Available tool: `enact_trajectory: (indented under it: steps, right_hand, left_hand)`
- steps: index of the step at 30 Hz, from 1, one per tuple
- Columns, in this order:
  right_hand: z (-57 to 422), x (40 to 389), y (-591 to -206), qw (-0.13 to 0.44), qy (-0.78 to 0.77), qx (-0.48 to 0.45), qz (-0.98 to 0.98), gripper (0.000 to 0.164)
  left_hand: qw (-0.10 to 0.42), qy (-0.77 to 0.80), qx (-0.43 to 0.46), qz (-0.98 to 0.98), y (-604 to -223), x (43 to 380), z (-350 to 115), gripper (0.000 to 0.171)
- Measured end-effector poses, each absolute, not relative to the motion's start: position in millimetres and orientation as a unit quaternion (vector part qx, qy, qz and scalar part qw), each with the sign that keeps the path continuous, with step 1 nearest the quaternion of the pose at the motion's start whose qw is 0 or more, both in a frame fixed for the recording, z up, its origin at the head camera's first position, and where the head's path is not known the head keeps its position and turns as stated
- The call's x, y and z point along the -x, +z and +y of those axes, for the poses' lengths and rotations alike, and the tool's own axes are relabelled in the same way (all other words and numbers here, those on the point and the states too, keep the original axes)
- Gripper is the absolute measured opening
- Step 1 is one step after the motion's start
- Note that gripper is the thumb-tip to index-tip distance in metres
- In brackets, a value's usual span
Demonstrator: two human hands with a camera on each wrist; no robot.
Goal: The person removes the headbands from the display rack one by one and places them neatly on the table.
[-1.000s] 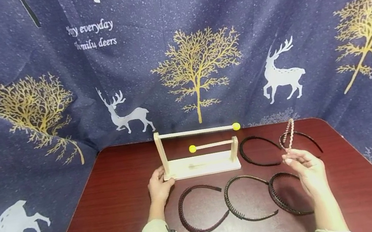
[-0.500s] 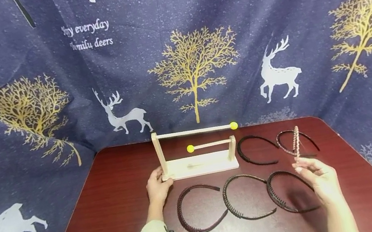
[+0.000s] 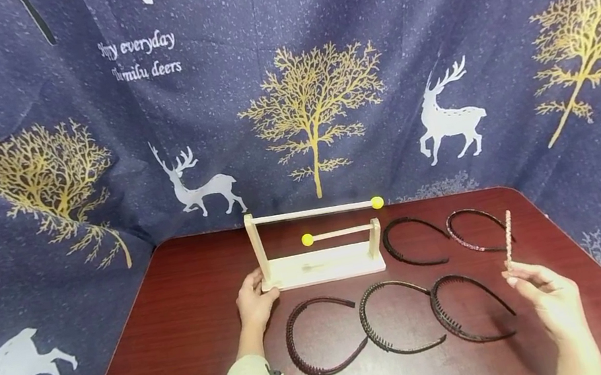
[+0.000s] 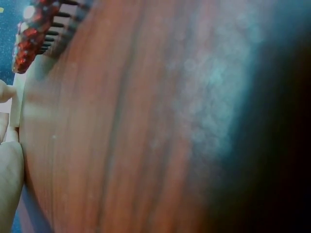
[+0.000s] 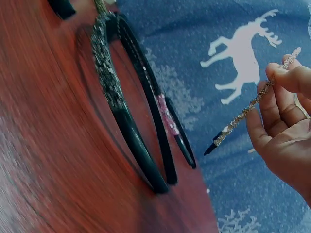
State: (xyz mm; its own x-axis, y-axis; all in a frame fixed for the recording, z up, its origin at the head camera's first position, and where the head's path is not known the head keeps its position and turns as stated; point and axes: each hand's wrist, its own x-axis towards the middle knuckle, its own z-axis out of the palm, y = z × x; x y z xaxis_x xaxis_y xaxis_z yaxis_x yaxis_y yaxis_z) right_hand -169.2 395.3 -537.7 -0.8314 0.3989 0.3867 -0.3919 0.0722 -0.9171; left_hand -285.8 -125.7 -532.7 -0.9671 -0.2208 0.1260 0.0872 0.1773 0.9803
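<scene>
A pale wooden stand (image 3: 323, 267) stands at the back of the table, with two rods tipped by yellow balls. My left hand (image 3: 254, 301) grips the left end of its base, thumb in front. In the left wrist view its fingertips (image 4: 10, 160) show at the edge. Over the table's right side, my right hand (image 3: 556, 300) pinches a pinkish beaded headband (image 3: 508, 238) between thumb and fingers. The right wrist view shows this headband (image 5: 243, 114) nearly edge-on, with a dark tip. A dark toothed headband (image 3: 441, 310) lies to the left of that hand.
Two more toothed headbands, one reddish (image 3: 294, 343) and one dark (image 3: 367, 320), lie in front of the stand. Behind them on the right are a black headband (image 3: 393, 251) and one with pink sparkles (image 3: 470, 246). A printed blue cloth (image 3: 285, 170) hangs behind the table (image 3: 183, 342).
My right hand has moved right and toward me with the beaded headband, which has turned edge-on. My left hand stays on the stand.
</scene>
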Motion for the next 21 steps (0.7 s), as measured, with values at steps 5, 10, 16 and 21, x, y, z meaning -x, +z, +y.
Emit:
enact_trajectory:
  steps: [5, 10, 16, 21]
  right_hand:
    - [406, 161, -536, 0.295, 0.676, 0.016, -0.675, 0.030]
    - [411, 150, -528, 0.284, 0.650, 0.013, -0.705, 0.028]
    - [394, 124, -491, 0.273, 0.590, 0.021, -0.760, 0.023]
    - [388, 112, -470, 0.261, 0.533, 0.024, -0.804, 0.022]
  left_hand:
    - [0.122, -0.637, -0.044, -0.760, -532, 285, -125, 0.063]
    - [0.128, -0.639, -0.042, -0.757, -532, 285, -126, 0.062]
    - [0.126, -0.643, -0.038, -0.755, -534, 285, -127, 0.061]
    - [0.126, -0.652, -0.037, -0.746, -534, 286, -126, 0.062]
